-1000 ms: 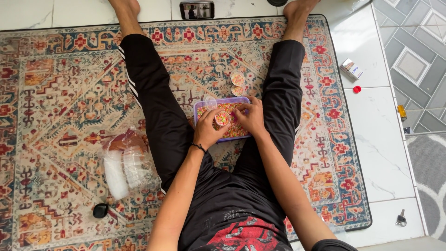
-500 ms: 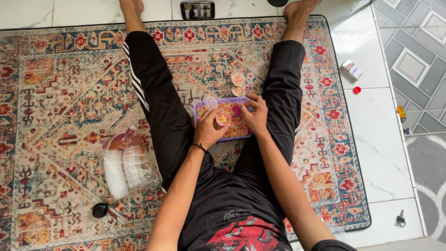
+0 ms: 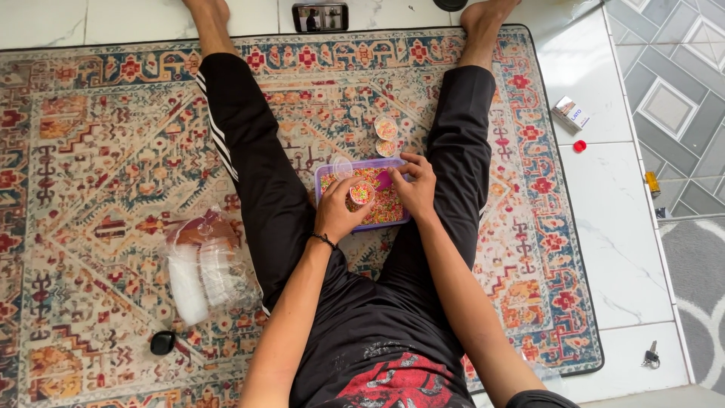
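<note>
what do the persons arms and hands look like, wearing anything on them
Both arms are bare from the short black sleeves down, with no gloves on either hand. The left hand has a thin black band at the wrist. The right hand shows no band or watch.

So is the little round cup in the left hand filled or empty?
Filled: the small cup in the left hand shows multicoloured bits up to its rim, held above the purple tray.

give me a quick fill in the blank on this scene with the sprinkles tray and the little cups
1. The left hand holds a small round cup over the ____ tray of coloured sprinkles.
2. Two filled cups lie on the rug just ____ the tray.
3. The right hand pinches a small ____ scoop.
4. The plastic bag of empty cups lies beside the person's ____ leg.

Missing words: purple; beyond; pink; left
</note>
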